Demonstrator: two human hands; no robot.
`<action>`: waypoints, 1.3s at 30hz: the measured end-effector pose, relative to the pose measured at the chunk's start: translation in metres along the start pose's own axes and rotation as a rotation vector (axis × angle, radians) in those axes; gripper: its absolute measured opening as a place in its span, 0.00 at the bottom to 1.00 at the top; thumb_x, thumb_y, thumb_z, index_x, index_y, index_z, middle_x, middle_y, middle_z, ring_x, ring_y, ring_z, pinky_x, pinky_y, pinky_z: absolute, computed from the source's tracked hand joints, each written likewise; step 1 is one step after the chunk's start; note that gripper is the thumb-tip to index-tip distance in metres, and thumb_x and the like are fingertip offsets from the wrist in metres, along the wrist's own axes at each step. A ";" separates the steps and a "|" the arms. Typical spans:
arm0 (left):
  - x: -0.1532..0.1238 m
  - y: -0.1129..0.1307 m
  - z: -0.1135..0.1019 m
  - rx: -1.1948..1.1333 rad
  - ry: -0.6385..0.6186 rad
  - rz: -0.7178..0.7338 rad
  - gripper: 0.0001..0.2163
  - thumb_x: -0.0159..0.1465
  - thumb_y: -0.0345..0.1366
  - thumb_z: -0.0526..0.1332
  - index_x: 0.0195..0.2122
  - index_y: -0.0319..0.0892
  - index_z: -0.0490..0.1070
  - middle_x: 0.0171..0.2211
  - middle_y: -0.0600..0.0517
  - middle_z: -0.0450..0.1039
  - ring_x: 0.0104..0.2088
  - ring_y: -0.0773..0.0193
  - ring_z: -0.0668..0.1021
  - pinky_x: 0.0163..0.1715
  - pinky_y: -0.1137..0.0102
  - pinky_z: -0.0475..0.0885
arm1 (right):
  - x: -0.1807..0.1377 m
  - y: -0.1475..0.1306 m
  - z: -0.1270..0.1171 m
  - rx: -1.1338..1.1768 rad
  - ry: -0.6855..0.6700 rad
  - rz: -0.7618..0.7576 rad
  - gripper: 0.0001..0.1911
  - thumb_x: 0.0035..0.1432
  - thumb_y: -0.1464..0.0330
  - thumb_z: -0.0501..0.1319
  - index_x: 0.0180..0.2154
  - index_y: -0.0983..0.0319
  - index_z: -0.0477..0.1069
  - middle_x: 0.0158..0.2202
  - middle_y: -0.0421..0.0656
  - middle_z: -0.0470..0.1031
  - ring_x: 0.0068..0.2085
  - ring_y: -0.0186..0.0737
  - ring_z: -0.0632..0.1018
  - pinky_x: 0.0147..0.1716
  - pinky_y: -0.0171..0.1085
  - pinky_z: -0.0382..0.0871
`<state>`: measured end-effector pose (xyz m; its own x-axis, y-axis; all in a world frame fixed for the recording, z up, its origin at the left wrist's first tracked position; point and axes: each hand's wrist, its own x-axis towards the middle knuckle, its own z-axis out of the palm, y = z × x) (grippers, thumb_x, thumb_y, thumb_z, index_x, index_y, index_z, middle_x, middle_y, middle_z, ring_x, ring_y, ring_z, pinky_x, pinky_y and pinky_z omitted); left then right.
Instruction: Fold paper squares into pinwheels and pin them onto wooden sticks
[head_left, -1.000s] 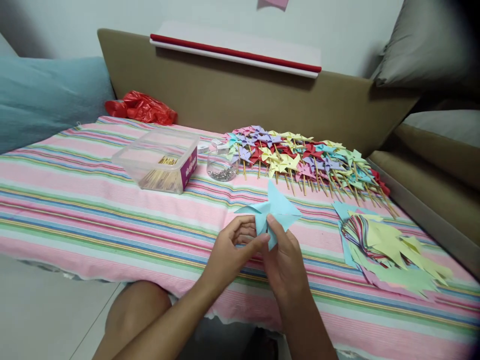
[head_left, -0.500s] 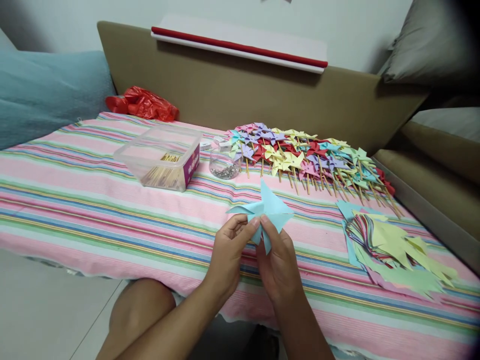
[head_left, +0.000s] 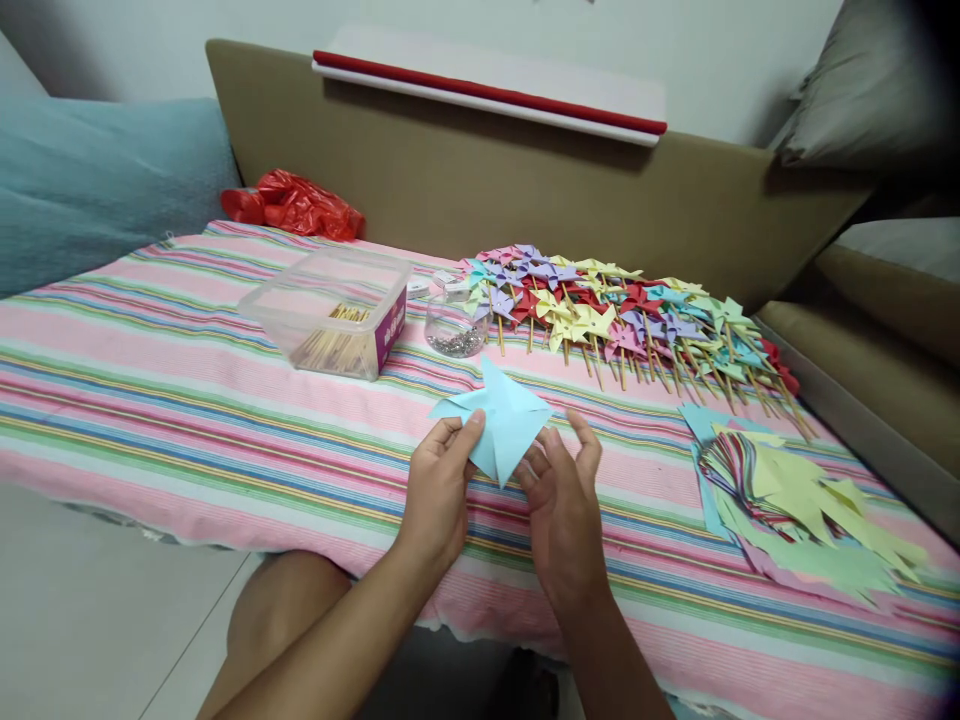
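Observation:
A light blue paper pinwheel (head_left: 504,418) with folded points is held up over the striped cloth. My left hand (head_left: 441,480) pinches it at its left side, thumb on top. Close by its lower right edge is my right hand (head_left: 562,490), fingers apart and curved, holding nothing that I can see. Beyond the hands stand a clear tub (head_left: 330,320) of wooden sticks and a round clear container (head_left: 456,328) with small metal pieces in it. To the right lies a stack of cut paper sheets (head_left: 802,490) in several colours.
Many finished pinwheels on sticks (head_left: 622,310) lie heaped at the back right. A red plastic bag (head_left: 296,205) rests at the back left, near a blue cushion (head_left: 112,190). Small white boxes (head_left: 444,278) sit behind the round container. A brown panel (head_left: 480,190) rises along the back.
My right hand has let go of the paper pinwheel and its fingers have spread. My left hand has moved slightly left with the pinwheel, which now shows more of its face.

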<state>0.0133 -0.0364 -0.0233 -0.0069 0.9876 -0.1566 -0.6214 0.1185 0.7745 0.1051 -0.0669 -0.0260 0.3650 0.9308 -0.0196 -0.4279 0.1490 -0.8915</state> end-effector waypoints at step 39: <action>-0.009 0.005 -0.001 0.471 -0.086 0.168 0.19 0.59 0.46 0.70 0.25 0.42 0.62 0.21 0.60 0.47 0.23 0.70 0.51 0.23 0.72 0.48 | 0.005 0.002 -0.003 -0.414 0.096 -0.132 0.14 0.54 0.58 0.70 0.29 0.60 0.70 0.35 0.38 0.68 0.24 0.28 0.65 0.24 0.34 0.63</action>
<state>0.0096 -0.0452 -0.0188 0.0010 0.9996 0.0295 -0.1964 -0.0287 0.9801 0.1087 -0.0633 -0.0294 0.4780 0.8745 0.0821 -0.0122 0.1000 -0.9949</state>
